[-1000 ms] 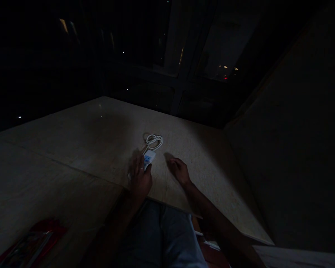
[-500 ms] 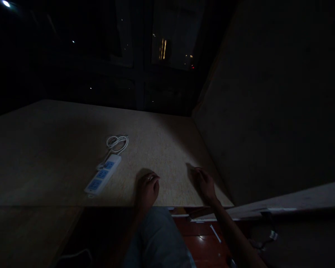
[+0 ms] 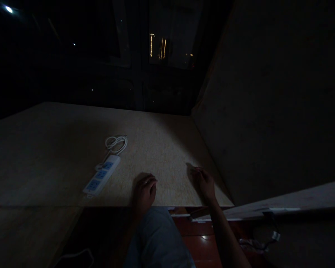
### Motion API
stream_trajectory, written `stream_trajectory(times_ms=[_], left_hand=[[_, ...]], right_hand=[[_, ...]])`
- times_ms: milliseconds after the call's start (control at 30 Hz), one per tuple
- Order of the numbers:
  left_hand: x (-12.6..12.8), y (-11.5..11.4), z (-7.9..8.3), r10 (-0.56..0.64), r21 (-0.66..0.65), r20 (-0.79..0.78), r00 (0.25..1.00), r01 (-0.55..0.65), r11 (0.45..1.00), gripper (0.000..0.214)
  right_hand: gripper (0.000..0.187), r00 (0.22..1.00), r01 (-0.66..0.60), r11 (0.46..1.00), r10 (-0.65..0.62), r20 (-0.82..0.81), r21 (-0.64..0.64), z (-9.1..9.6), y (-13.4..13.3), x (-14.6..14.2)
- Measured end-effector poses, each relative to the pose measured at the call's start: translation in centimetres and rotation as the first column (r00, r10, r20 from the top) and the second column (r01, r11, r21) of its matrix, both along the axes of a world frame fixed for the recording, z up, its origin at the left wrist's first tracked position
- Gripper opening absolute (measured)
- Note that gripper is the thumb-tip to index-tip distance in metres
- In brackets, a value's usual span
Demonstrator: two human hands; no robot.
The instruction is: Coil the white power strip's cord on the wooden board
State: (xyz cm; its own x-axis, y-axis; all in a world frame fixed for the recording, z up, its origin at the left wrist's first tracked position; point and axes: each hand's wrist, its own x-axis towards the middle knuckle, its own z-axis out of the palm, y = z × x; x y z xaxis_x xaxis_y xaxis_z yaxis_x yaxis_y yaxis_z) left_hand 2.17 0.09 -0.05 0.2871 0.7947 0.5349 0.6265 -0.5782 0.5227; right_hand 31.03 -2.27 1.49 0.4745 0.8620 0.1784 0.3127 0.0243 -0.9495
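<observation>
My left hand rests at the front edge of the pale table, its fingers curled in and a thin ring-like glint on one of them. Nothing shows in its grasp. To its left lies a white power strip with blue socket faces, and its white cord is looped on the tabletop behind it. Farther right, my right hand lies on the table near the wall, fingers bent together and pointing left. I see no object in it, though the light is dim.
A dark wall borders the table on the right. Behind the table are dark window panes with small lights. Below the front edge are my leg, a reddish floor and a cable at lower right.
My left hand has shifted slightly left and down in the view. My right hand stays in nearly the same spot, while its forearm has swung a little left. The power strip lies as before.
</observation>
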Motion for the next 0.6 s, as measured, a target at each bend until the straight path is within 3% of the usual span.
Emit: stream_trajectory(times_ms=[600], left_hand=[[0.03, -0.44, -0.06, 0.002, -0.047, 0.04, 0.999, 0.0, 0.999, 0.025]], right_hand=[[0.05, 0.999, 0.043, 0.999, -0.043, -0.014, -0.01, -0.17, -0.05, 0.31]])
